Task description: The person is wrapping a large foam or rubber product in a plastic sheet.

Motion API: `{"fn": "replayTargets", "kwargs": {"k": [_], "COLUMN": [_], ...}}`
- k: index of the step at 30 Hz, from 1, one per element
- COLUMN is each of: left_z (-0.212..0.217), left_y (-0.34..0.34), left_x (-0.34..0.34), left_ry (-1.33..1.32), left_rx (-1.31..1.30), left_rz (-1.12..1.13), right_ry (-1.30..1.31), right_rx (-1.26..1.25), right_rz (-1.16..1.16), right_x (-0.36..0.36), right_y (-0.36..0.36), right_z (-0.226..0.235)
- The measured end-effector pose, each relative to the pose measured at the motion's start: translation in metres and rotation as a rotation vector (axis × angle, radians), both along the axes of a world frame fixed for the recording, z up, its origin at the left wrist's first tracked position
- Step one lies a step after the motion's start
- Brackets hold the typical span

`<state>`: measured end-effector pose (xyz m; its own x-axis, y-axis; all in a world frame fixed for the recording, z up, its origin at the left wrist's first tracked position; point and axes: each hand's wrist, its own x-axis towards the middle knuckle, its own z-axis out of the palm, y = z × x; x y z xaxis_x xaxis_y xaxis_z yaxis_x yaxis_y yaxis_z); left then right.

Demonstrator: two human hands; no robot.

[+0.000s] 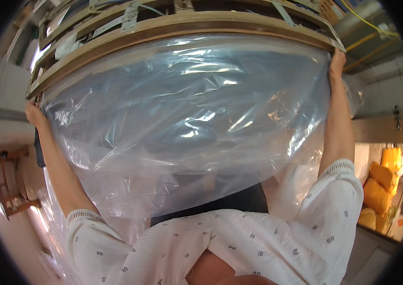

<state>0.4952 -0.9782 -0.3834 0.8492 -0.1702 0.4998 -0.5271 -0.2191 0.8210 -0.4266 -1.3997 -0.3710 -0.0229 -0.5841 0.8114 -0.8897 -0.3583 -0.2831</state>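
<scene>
A wide sheet of clear plastic film point(187, 104) is stretched between my two raised arms and hangs in shiny wrinkles in front of my body. At its upper left corner, my left hand point(34, 113) is closed on the film, close under the end of a long wooden bar point(182, 26). On the other side, my right hand point(337, 64) grips the film's upper right corner, up against the bar's right end. The film's top edge runs along just below the bar. Whether my fingers also clasp the wood cannot be made out.
Behind the bar is a wooden frame with metal brackets point(130, 16). A yellow cable point(368, 26) hangs at the upper right. Yellow bags point(379, 183) are piled at the far right, below a wooden board point(379, 129). A wooden stand point(13, 178) is at the left.
</scene>
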Motion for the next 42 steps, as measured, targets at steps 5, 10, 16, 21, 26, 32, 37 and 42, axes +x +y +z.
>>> {"fn": "replayTargets", "kwargs": {"k": [5,10,16,21,26,32,37,42], "left_z": [0.01,0.063,0.093,0.091,0.105,0.088,0.051,0.046], "left_y": [0.014,0.119,0.226,0.188,0.045,0.002,0.003,0.012], "left_x": [-0.031,0.025,0.067,0.045,-0.193,-0.41,-0.426,-0.433], "left_ry": [0.204,0.162,-0.037,-0.42,-0.263,-0.534,-0.441,-0.113], "left_rx": [0.489,0.358,0.844,0.993,0.736,0.7,0.319,0.298], "left_rz": [-0.167,-0.36,0.075,0.006,-0.736,-1.018,-0.947,-0.907], "right_ry": [-0.14,0.347,0.5,0.319,-0.132,-0.319,-0.855,-0.054], "right_rx": [0.423,0.323,0.301,0.134,0.521,0.632,1.194,0.634], "right_rz": [-0.233,0.014,0.628,0.112,-0.2,0.314,0.741,0.496], "right_x": [0.031,0.074,0.099,0.035,-0.04,-0.038,-0.004,0.044], "right_y": [0.021,0.156,0.272,0.249,0.181,0.153,0.169,0.173], "right_z": [0.012,0.033,0.048,0.057,0.051,0.068,0.089,0.039]}}
